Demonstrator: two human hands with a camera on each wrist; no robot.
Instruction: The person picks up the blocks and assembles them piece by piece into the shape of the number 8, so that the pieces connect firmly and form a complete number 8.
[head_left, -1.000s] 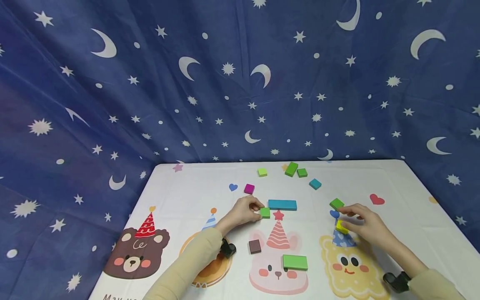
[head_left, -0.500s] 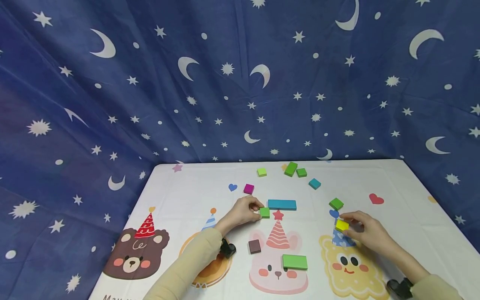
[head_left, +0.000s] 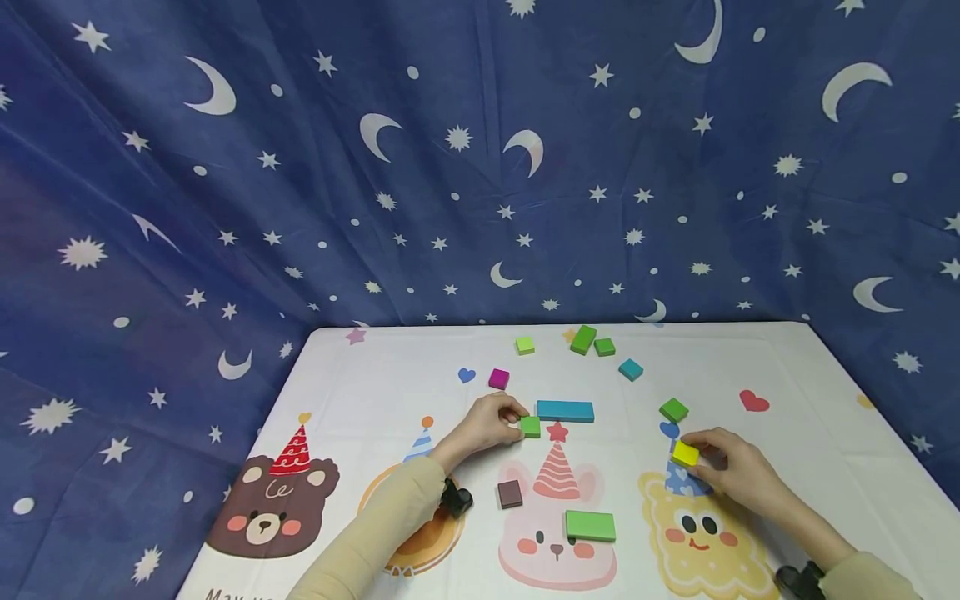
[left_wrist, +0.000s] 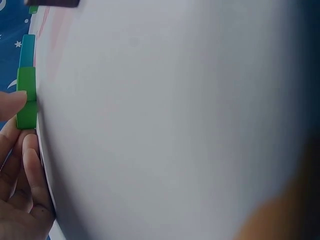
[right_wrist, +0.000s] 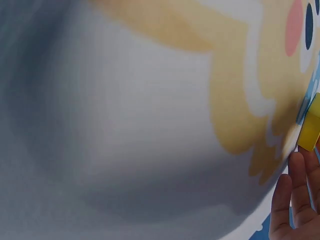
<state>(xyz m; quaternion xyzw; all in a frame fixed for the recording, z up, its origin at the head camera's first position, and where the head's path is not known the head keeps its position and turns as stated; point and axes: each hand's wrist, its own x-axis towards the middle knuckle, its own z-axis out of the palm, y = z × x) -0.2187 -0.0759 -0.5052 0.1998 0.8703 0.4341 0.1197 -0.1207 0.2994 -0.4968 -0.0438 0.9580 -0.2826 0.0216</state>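
My left hand point(head_left: 486, 423) pinches a small light-green block point(head_left: 530, 427) between thumb and fingers, close to the table. In the left wrist view the thumb lies over the face of this green block point(left_wrist: 26, 112), and a blue block point(left_wrist: 27, 50) shows past it. Just beyond it on the table is a long blue block point(head_left: 565, 411). My right hand point(head_left: 738, 469) holds a small yellow block point(head_left: 685, 453) by thumb and index finger, over the printed blue hat. The right wrist view catches this yellow block point(right_wrist: 311, 125) at its edge. A green block point(head_left: 674, 409) lies just behind it.
On the white printed tablecloth point(head_left: 405, 358) lie a brown block point(head_left: 510, 493), a light-green oblong block point(head_left: 590, 526) and a magenta block point(head_left: 498, 379). Farther back are several green blocks and a small blue block point(head_left: 631, 369). A blue starry curtain point(head_left: 420, 208) rises behind the table.
The right index finger has drawn back from the green block and bent in toward the yellow block, whose top now shows more fully. My left hand has stayed in place.
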